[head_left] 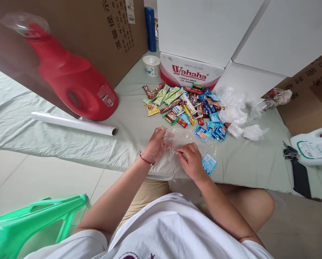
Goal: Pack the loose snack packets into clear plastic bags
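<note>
The clear plastic bag [168, 166] lies between my two hands, on my side of the Wahaha carton [192, 72] and well apart from it. My right hand [192, 160] pinches the film of this bag with thumb and forefinger. My left hand [155, 145], with one red bracelet [146, 160] at the wrist, has its fingers under or inside the film; I cannot tell if they grip it.

Just in front of the carton there is a heap of wrapped snacks [177, 104]. In it I count at least three green stick packs [171, 95] and one yellow packet [152, 108]; the others overlap too much. One blue packet [209, 164] lies farther in front, near my right hand. To the carton's right are crumpled clear bags [232, 106], which I cannot count. To its left stand one paper cup [151, 68] and, farther off, one red jug [89, 84]; one white roll [74, 123] lies farther to the front-left.
</note>
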A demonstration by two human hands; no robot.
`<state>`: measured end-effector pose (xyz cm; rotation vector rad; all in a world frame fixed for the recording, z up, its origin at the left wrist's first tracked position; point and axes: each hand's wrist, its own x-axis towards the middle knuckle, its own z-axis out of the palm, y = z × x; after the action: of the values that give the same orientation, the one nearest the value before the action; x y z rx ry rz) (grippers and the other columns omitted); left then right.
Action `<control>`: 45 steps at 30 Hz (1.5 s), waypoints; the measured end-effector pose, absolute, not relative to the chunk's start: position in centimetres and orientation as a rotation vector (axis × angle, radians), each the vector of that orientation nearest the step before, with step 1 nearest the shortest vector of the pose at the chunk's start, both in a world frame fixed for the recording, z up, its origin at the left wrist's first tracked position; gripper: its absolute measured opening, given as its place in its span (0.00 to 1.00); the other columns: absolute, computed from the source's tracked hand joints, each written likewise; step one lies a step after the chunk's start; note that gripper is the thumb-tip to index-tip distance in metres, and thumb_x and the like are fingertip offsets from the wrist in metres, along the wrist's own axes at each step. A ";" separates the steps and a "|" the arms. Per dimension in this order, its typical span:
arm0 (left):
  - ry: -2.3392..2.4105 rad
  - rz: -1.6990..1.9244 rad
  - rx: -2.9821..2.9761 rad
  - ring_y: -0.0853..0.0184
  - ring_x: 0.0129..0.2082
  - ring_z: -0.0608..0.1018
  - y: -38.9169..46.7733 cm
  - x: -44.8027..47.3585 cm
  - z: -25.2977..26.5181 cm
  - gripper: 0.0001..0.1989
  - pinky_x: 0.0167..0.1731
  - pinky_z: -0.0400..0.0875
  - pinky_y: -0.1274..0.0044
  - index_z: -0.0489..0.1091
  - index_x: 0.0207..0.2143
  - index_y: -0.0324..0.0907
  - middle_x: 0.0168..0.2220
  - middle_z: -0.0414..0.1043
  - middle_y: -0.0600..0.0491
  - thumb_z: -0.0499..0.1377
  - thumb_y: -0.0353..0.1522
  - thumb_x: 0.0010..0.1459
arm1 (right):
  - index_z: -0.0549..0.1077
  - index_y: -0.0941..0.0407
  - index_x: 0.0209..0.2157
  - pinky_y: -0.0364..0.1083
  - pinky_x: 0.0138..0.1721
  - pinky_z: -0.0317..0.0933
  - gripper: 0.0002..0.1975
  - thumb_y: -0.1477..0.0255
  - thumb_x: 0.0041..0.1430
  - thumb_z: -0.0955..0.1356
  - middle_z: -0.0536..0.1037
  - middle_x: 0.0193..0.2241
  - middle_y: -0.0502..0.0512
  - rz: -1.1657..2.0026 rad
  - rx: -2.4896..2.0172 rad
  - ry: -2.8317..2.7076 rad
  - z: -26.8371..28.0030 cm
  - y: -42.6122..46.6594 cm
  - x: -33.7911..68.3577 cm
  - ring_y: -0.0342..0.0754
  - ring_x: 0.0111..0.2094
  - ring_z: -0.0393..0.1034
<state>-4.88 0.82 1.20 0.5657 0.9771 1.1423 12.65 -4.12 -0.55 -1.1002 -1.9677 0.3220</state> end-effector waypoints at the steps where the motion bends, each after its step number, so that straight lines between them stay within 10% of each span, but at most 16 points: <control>1: 1.009 1.187 0.535 0.70 0.29 0.78 0.3 -5.3 1.0 0.29 0.23 0.71 0.80 0.65 0.42 0.46 0.40 0.74 0.54 0.70 0.54 0.49 | 0.77 0.52 0.39 0.50 0.41 0.64 0.05 0.73 0.70 0.68 0.78 0.33 0.53 0.344 -1.121 -1.925 -0.4 -4.2 12.6 0.51 0.38 0.68; 16: 1.099 1.309 0.743 0.61 0.43 0.78 -6.3 -3.3 1.0 0.17 0.50 0.71 0.71 0.80 0.33 0.42 0.36 0.80 0.51 0.75 0.44 0.47 | 0.75 0.52 0.33 0.50 0.40 0.61 0.06 0.71 0.66 0.69 0.77 0.31 0.53 0.404 -1.292 -1.799 1.8 -4.9 10.8 0.51 0.36 0.67; 24: 0.982 1.187 0.694 0.69 0.31 0.71 -5.3 -4.2 2.0 0.16 0.35 0.66 0.76 0.78 0.26 0.41 0.28 0.74 0.54 0.75 0.43 0.46 | 0.74 0.54 0.33 0.42 0.27 0.51 0.14 0.58 0.62 0.72 0.65 0.23 0.45 1.285 -1.256 -1.424 2.8 -3.6 14.7 0.42 0.25 0.55; 45: 0.811 1.146 0.662 0.62 0.41 0.79 -5.4 -4.1 4.0 0.14 0.39 0.75 0.74 0.78 0.29 0.41 0.39 0.79 0.48 0.73 0.41 0.51 | 0.75 0.52 0.42 0.48 0.41 0.65 0.07 0.69 0.64 0.73 0.76 0.39 0.54 0.634 -1.089 -1.837 4.9 -5.8 15.3 0.48 0.38 0.68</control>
<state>-4.14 -5.38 4.03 0.6622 0.8109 1.1461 15.33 -5.80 4.93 -1.0892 -1.8371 0.6340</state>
